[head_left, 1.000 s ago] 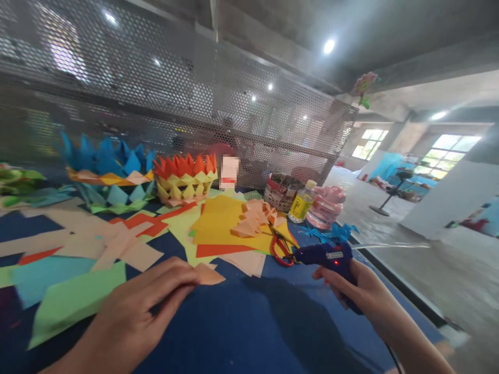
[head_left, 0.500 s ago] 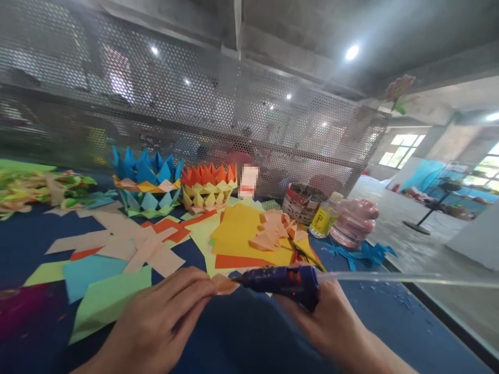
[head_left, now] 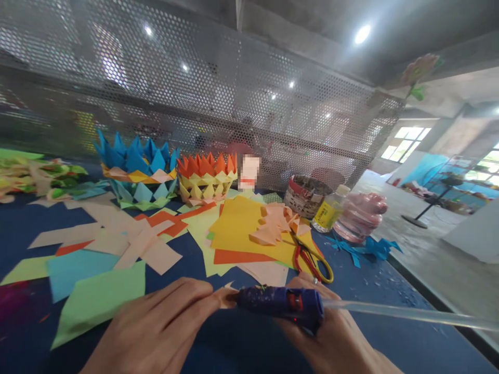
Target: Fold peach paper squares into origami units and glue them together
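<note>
My left hand (head_left: 156, 327) pinches a small folded peach paper piece (head_left: 225, 297) low in the view, above the blue table (head_left: 234, 353). My right hand (head_left: 331, 337) is wrapped round a dark blue glue gun (head_left: 280, 304), whose nozzle points left and touches the paper piece. A clear glue stick (head_left: 409, 314) juts out of the gun's back toward the right. Red-and-yellow-handled scissors (head_left: 312, 259) lie just beyond the gun on yellow paper sheets (head_left: 237, 228), beside a pile of folded peach pieces (head_left: 275, 223).
Loose paper sheets, among them a green one (head_left: 97, 301), cover the left of the table. A blue paper crown (head_left: 134, 171) and an orange-yellow one (head_left: 205, 179) stand at the back before a perforated metal screen (head_left: 195, 93). A woven basket (head_left: 306, 195), yellow-labelled bottle (head_left: 327, 210) and pink object (head_left: 360, 215) sit at right.
My right hand has swung the glue gun leftward from the table's right side until its nozzle meets the peach piece in my left hand. The view shifted slightly.
</note>
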Available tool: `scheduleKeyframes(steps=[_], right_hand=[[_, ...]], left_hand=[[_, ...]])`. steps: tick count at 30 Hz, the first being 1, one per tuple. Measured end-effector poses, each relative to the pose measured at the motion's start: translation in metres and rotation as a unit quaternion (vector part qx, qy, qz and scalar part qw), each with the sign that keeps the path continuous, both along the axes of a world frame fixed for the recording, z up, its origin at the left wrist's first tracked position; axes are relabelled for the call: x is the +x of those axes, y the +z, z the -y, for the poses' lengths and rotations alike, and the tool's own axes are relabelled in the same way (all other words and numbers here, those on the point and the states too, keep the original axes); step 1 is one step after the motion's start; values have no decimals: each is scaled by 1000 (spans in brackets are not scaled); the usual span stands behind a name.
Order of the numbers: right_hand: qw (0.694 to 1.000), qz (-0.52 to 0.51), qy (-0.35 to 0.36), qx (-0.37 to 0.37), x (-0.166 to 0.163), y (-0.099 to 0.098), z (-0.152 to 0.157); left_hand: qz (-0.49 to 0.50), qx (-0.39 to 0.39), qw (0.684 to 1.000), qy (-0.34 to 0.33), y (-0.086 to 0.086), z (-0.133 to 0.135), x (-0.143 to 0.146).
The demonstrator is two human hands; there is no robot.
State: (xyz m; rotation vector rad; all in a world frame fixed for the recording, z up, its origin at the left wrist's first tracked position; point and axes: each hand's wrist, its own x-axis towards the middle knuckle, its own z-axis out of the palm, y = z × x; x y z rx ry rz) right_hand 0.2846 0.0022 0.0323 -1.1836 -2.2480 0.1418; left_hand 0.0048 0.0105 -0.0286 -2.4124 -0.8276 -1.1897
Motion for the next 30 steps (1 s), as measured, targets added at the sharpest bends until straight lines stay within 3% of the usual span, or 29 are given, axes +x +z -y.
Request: scheduleKeyframes(steps=[3,16,30], right_hand=[[1000,-6,4,4,-2,2,1],[999,16,-14,40,0,0,5],[999,31,-17,25,6,4,6]], left_hand=[[4,-1,1000,22,0,2,1],[26,-48,999,-7,-5,3,2],[35,-19,999,22,-1,3,2]])
